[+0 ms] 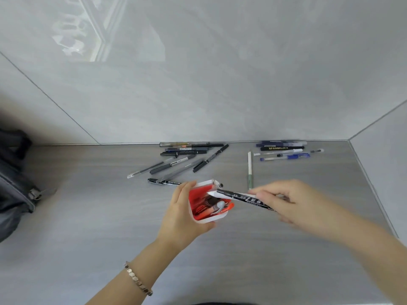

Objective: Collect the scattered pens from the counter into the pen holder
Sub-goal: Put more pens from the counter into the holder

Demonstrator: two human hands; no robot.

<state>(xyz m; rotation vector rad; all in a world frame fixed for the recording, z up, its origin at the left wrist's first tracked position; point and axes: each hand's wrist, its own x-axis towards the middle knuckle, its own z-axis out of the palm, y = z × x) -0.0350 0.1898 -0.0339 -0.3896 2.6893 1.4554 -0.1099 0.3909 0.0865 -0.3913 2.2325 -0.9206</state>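
A white pen holder (203,220) with a red inside stands mid-counter, several pens inside it. My left hand (184,211) grips its left side. My right hand (293,202) holds a black marker (241,198) with white lettering, its tip over the holder's opening. Several dark and grey pens (176,164) lie scattered behind the holder. A white-and-green pen (250,168) lies lengthwise to the right. More blue, black and white pens (284,151) rest near the back wall at right.
The grey counter (88,216) meets tiled walls at the back and right. A dark grey bag (13,183) sits at the left edge. A bracelet is on my left wrist.
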